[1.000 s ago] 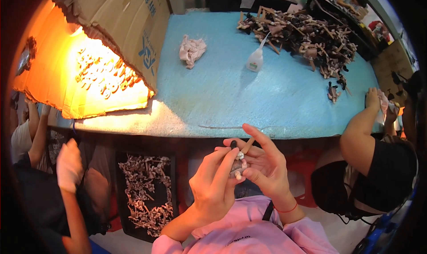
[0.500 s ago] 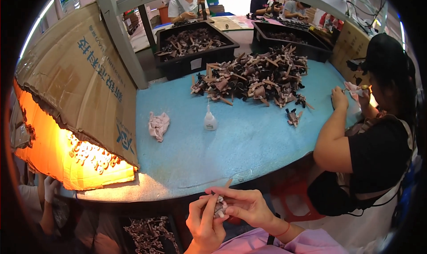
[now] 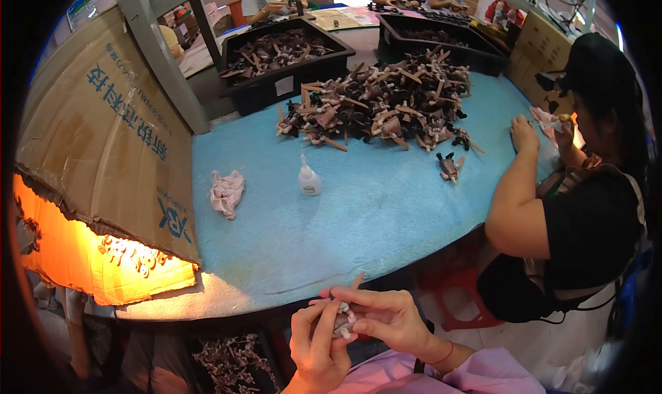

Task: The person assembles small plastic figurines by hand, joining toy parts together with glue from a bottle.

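Observation:
Close to my body, just off the table's front edge, both hands hold one small figurine (image 3: 343,323) with pale and brown parts. My left hand (image 3: 314,339) grips it from the left, fingers pointing up. My right hand (image 3: 388,319) has its thumb against the figurine and its fingers bent over the top. A thin brown blade-like piece (image 3: 358,280) sticks up behind the fingers. My fingers hide much of the figurine. Beyond, on the blue tabletop (image 3: 324,235), stand a white squeeze bottle (image 3: 310,182) with a thin nozzle and a crumpled pink cloth (image 3: 227,193).
A heap of similar figurines (image 3: 393,114) lies at the back; one figurine (image 3: 449,167) lies apart. Black bins (image 3: 252,101) stand behind. At left, a cardboard sheet (image 3: 117,132) shades brightly lit small parts (image 3: 131,252). A co-worker (image 3: 586,214) sits right. A filled crate (image 3: 231,359) is below.
The whole view has shifted a little, so the table's things appear farther left and higher. My hands keep nearly the same grip on the figurine.

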`<state>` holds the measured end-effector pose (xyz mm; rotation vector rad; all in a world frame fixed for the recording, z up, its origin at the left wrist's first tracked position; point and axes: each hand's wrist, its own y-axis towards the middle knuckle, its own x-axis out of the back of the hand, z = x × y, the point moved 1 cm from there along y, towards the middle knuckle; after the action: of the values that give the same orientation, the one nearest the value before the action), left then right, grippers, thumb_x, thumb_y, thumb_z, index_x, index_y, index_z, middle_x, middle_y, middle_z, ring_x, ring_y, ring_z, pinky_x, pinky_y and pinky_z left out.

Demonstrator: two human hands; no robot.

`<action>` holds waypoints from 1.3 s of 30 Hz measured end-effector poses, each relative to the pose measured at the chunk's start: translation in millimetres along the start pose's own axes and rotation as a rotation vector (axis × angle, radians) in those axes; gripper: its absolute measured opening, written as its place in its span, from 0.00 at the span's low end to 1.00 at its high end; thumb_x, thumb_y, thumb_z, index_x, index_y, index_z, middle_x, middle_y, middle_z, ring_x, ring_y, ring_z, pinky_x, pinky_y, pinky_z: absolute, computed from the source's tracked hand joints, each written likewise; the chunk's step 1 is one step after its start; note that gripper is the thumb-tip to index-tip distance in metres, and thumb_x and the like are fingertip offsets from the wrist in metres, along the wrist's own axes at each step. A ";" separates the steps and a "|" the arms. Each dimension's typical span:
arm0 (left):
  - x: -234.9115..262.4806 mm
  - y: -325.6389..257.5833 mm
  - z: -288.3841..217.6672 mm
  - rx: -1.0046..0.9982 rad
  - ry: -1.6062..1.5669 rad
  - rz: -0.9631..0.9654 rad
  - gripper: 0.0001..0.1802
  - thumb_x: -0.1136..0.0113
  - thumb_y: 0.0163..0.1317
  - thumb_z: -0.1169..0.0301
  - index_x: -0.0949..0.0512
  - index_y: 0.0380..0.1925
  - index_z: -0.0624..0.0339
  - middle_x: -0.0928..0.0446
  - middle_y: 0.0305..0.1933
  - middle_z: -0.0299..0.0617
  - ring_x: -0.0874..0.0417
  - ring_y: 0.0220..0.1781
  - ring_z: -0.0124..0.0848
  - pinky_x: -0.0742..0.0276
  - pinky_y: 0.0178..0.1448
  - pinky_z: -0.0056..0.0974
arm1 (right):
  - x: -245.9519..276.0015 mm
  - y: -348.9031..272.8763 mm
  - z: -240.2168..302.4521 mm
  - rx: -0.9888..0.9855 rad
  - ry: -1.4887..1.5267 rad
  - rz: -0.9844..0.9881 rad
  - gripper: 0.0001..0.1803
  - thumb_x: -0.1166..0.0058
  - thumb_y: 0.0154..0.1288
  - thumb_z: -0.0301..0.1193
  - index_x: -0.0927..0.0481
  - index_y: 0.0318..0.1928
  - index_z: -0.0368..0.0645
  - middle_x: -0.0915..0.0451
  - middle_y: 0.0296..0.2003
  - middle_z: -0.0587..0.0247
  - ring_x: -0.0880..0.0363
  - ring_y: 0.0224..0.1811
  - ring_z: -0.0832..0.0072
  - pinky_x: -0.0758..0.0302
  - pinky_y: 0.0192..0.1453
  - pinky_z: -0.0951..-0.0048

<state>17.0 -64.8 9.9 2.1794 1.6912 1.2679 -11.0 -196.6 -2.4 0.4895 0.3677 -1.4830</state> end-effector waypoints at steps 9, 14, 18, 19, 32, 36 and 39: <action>-6.4 2.5 -1.0 -0.001 0.009 0.013 0.19 0.49 0.61 0.64 0.25 0.42 0.72 0.29 0.37 0.51 0.25 0.35 0.39 0.27 0.37 0.36 | 2.8 -2.0 1.7 0.007 0.049 -0.045 0.25 0.52 0.60 0.16 0.37 0.59 0.31 0.32 0.56 0.53 0.27 0.48 0.76 0.25 0.53 0.75; -7.7 4.0 0.7 0.025 0.011 0.034 0.19 0.49 0.61 0.64 0.25 0.43 0.72 0.29 0.37 0.50 0.25 0.35 0.38 0.28 0.37 0.35 | 4.0 -1.4 0.8 -0.031 0.125 -0.057 0.25 0.52 0.60 0.16 0.38 0.59 0.30 0.32 0.56 0.53 0.28 0.50 0.74 0.25 0.53 0.74; -13.0 4.5 5.8 0.008 -0.077 0.048 0.18 0.49 0.61 0.65 0.26 0.44 0.71 0.29 0.37 0.50 0.25 0.36 0.39 0.28 0.38 0.35 | 8.9 -2.5 -0.9 0.004 0.113 -0.059 0.26 0.52 0.60 0.16 0.39 0.60 0.30 0.33 0.56 0.52 0.29 0.51 0.73 0.25 0.53 0.73; -13.2 4.4 5.4 0.006 -0.079 0.051 0.18 0.49 0.61 0.66 0.26 0.44 0.71 0.29 0.37 0.50 0.25 0.36 0.39 0.28 0.38 0.36 | 9.6 -2.9 -1.0 0.009 0.110 -0.055 0.26 0.52 0.60 0.16 0.39 0.60 0.30 0.33 0.57 0.52 0.29 0.51 0.73 0.26 0.54 0.73; -14.6 0.3 6.0 0.006 -0.073 0.060 0.20 0.47 0.61 0.63 0.26 0.43 0.71 0.29 0.38 0.50 0.25 0.37 0.39 0.28 0.39 0.36 | 10.6 -6.8 -1.1 -0.004 0.105 -0.054 0.28 0.52 0.59 0.15 0.40 0.61 0.33 0.34 0.57 0.53 0.30 0.53 0.73 0.26 0.55 0.73; -16.1 -0.8 4.9 0.013 -0.069 0.055 0.21 0.49 0.62 0.61 0.26 0.43 0.71 0.29 0.38 0.50 0.26 0.36 0.38 0.28 0.38 0.36 | 11.0 -7.5 -0.4 -0.030 0.066 -0.086 0.27 0.51 0.60 0.18 0.40 0.61 0.32 0.33 0.57 0.50 0.30 0.54 0.72 0.30 0.57 0.73; -16.8 -2.6 6.2 0.020 -0.050 0.054 0.22 0.49 0.62 0.59 0.26 0.43 0.71 0.29 0.37 0.49 0.26 0.36 0.37 0.29 0.38 0.35 | 12.2 -7.7 -4.2 -0.017 0.114 -0.074 0.28 0.51 0.60 0.18 0.41 0.62 0.32 0.33 0.58 0.52 0.31 0.55 0.74 0.32 0.59 0.73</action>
<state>18.5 -75.6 -4.5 2.2628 1.6445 1.2031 -17.7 -205.0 -13.0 0.5537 0.4925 -1.5261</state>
